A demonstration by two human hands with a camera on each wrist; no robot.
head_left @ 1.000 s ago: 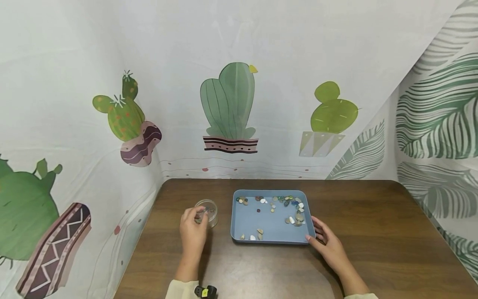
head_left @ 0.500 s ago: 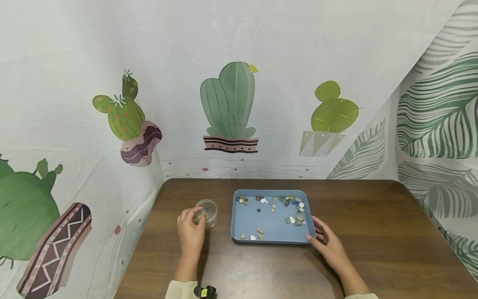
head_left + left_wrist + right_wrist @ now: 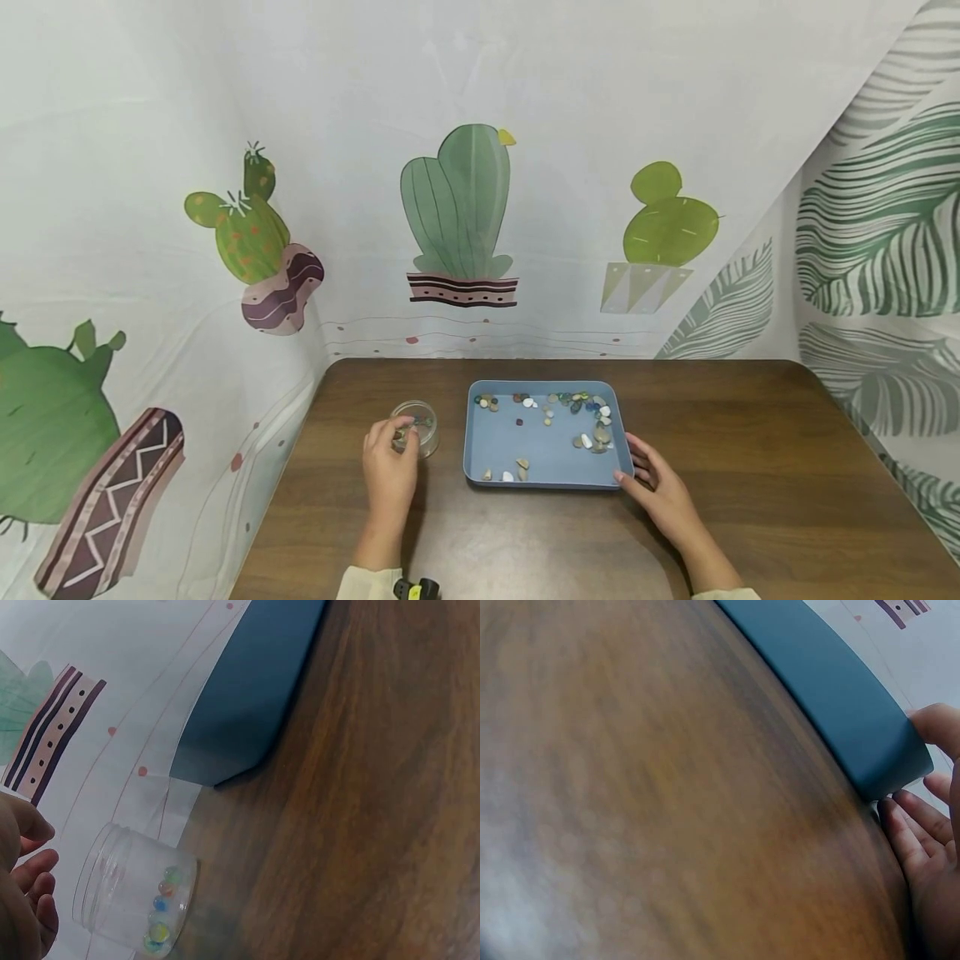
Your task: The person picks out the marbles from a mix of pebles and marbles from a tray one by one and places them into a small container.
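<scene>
In the head view, my left hand (image 3: pixel 391 467) is over the near left side of a clear round jar (image 3: pixel 428 442), thumb and index finger bent and spread above its mouth. The left wrist view shows the jar (image 3: pixel 120 877) apart from the fingers, nothing visible between them. Several coloured glass marbles (image 3: pixel 159 904) lie along its bottom. My right hand (image 3: pixel 663 492) holds the near right corner of a shallow blue tray (image 3: pixel 540 482). In the right wrist view, the thumb and fingers bracket the corner of the tray (image 3: pixel 840 697) from either side.
Inside the tray, glass beads and pebbles (image 3: pixel 602 435) line the far and right sides, with a few pebbles (image 3: pixel 522 468) near the front. One dark red bead (image 3: pixel 519 422) sits by itself. A cactus-print cloth (image 3: pixel 555 325) hangs behind the brown wooden table (image 3: pixel 547 542).
My left hand has shifted slightly left, then back right over the jar. The right hand and the tray stay where they were.
</scene>
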